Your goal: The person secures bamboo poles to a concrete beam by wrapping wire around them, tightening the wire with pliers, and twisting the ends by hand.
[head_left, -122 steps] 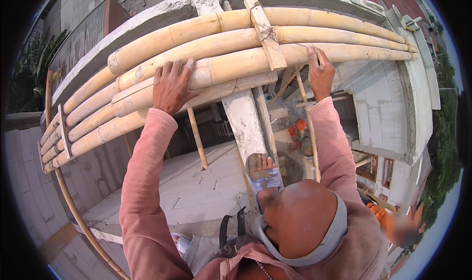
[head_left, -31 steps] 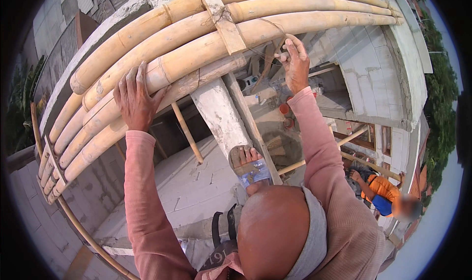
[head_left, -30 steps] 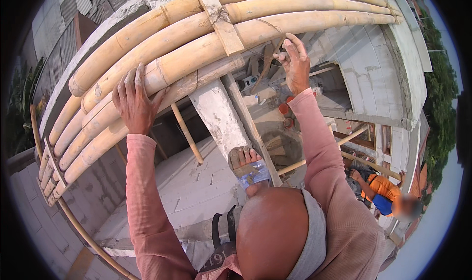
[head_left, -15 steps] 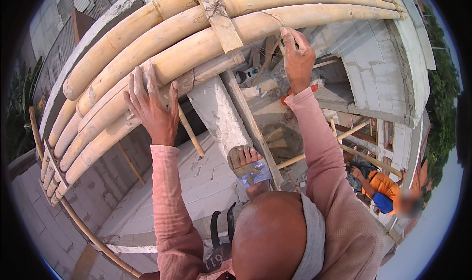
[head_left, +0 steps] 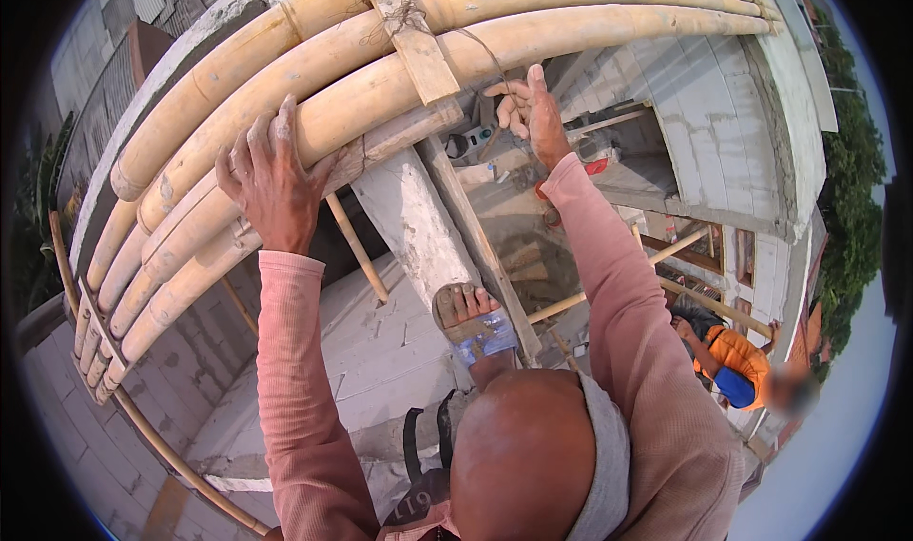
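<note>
My left hand [head_left: 271, 180] is draped over the nearest of several bent bamboo poles [head_left: 561, 29], its fingers bent across the top and the thumb at the lower side. A thin tie wire [head_left: 485, 47] comes off that pole and bends down toward my right hand [head_left: 533, 118]. That hand is raised just below the pole, thumb up and apart from the loosely curled fingers. The wire ends close to the fingertips; contact is too fine to make out. A flat wooden batten [head_left: 418, 56] crosses the poles, with tangled wire [head_left: 404, 16] around it.
A sandalled foot [head_left: 471, 318] stands on a narrow concrete beam [head_left: 414, 213] beside a wooden board [head_left: 475, 241]. Below lie block walls [head_left: 709, 127] and a drop to a lower floor. A person in an orange vest [head_left: 737, 356] is down at the right.
My right hand has lowered and turned left, its fingers curling and thumb rising. The wire has swung from sideways to downward. My left hand has shifted slightly up and left along the pole.
</note>
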`<action>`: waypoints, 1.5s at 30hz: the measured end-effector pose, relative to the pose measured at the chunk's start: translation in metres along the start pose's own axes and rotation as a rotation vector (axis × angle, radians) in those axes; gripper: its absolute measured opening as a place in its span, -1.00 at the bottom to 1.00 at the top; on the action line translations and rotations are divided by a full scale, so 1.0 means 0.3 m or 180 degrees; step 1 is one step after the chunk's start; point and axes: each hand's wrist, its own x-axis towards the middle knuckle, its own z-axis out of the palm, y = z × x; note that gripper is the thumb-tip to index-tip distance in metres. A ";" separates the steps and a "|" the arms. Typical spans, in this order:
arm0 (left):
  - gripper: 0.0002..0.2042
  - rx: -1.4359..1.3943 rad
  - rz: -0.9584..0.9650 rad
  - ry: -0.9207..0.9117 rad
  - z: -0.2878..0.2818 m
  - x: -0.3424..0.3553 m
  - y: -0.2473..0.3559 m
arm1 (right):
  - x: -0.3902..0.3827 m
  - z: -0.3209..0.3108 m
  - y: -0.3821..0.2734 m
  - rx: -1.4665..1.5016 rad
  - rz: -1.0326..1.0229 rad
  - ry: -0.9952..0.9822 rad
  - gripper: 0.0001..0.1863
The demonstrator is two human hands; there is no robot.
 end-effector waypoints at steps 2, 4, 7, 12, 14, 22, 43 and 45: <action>-0.15 -0.0064 0.0183 -0.0162 -0.004 0.027 -0.029 | 0.045 -0.050 0.016 0.2723 0.0455 -0.1127 -0.40; -0.16 -0.0107 0.0345 -0.0284 -0.004 0.052 -0.057 | 0.053 -0.069 0.009 0.3494 0.0787 -0.1438 -0.35; -0.18 -0.0175 0.0539 -0.0158 -0.002 0.076 -0.063 | 0.075 -0.075 0.040 0.3262 0.0910 -0.1404 -0.42; -0.17 -0.0238 0.0527 -0.0159 0.001 0.064 -0.061 | 0.129 0.111 0.024 0.3214 0.1290 -0.1422 -0.61; -0.17 -0.0250 0.0563 -0.0135 0.010 0.068 -0.050 | 0.148 0.138 0.046 0.3808 0.1137 -0.1401 -0.79; -0.17 -0.0234 0.0602 0.0001 0.010 0.065 -0.054 | 0.179 0.189 0.088 0.4886 0.0682 -0.0849 -0.91; -0.18 -0.0174 0.0577 0.0073 0.008 0.048 -0.052 | -0.167 -0.034 -0.349 0.4640 0.2286 -0.1376 -0.80; -0.19 -0.0142 0.0547 0.0029 0.005 0.052 -0.040 | -0.164 -0.063 -0.332 0.3682 0.1026 -0.1452 -0.75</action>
